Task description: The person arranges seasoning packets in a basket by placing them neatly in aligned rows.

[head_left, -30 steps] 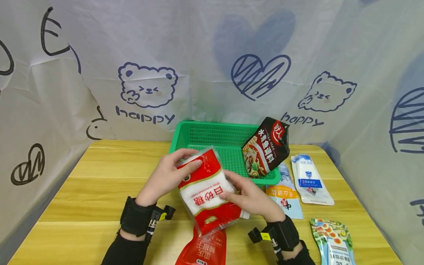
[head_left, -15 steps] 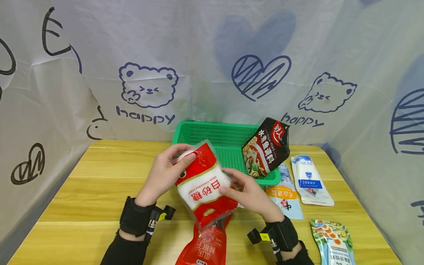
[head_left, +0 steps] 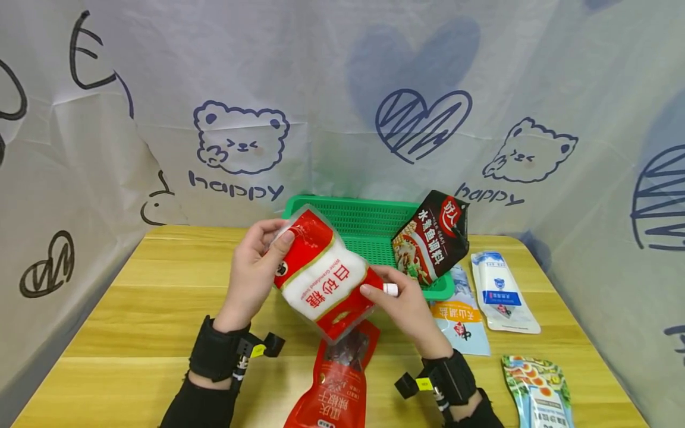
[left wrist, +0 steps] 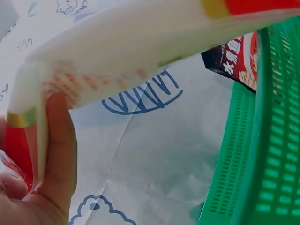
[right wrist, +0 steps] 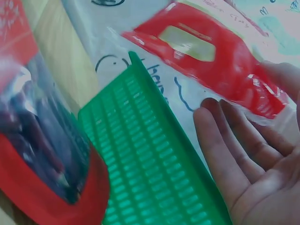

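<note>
A red and white bag of white granulated sugar (head_left: 321, 279) is tilted in front of the basket, overlapping its near left part in the head view. My left hand (head_left: 253, 270) pinches its upper left corner, thumb on the printed face; in the left wrist view a finger (left wrist: 61, 145) lies along its back. My right hand (head_left: 402, 304) grips the lower right corner between thumb and fingers, a white spout cap (head_left: 390, 289) showing beside it. Seen from the right wrist, the bag's red end (right wrist: 211, 61) lies against the thumb. Below is a red pouch of dried chilies (head_left: 342, 380).
A green basket (head_left: 446, 291) stands at the back, a black seasoning packet (head_left: 430, 238) leaning upright at its right end. To its right lie a blue and orange salt packet (head_left: 461, 324) and a white-blue salt packet (head_left: 503, 291). A green patterned pouch (head_left: 537, 386) is at front right.
Both hands have raised the sugar bag toward the upper left and turned it, its upper corner swinging left. More of the dried chili pouch and its clear window now shows beneath.
</note>
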A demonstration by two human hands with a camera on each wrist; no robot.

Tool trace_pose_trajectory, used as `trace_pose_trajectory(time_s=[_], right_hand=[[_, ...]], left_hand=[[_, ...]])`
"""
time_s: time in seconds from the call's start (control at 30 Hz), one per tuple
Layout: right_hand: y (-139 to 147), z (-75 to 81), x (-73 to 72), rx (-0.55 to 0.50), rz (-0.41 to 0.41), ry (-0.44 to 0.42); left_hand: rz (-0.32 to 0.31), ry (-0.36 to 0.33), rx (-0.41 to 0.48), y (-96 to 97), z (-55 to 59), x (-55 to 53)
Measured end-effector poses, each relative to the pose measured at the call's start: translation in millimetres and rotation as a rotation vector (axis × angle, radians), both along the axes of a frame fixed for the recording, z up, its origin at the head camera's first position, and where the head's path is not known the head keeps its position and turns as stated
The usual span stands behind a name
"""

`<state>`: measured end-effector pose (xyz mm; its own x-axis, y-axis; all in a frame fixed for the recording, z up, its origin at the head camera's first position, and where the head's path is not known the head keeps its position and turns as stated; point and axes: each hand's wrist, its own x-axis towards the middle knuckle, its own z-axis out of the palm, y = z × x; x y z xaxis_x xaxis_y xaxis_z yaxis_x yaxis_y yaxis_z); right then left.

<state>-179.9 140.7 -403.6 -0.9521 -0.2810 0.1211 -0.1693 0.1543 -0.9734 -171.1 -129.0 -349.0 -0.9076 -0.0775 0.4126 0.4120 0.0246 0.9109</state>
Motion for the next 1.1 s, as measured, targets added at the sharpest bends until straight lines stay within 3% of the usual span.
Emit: trace_pose_trajectory(time_s=[0.23, 0.53, 0.8, 1.1], right_hand=[[-5.8, -5.1, 3.1, -0.202, 0.011, -0.149], [-15.3, -4.0, 9.3, -0.252, -0.012, -0.139], [-13.9, 0.5, 8.8, -0.232, -0.082, -0.128], [3.2, 3.2, 4.8, -0.200, -0.059, -0.044]], left_hand=[[-0.015, -0.005, 0.157, -0.5, 1.1, 0.7], [0.014, -0.047, 0.182, -0.9, 0.1, 0.5], [0.013, -0.084, 0.136, -4.1, -0.4, 0.6], [-0.050, -0.123, -0.058, -12.4, 3.9, 0.0]])
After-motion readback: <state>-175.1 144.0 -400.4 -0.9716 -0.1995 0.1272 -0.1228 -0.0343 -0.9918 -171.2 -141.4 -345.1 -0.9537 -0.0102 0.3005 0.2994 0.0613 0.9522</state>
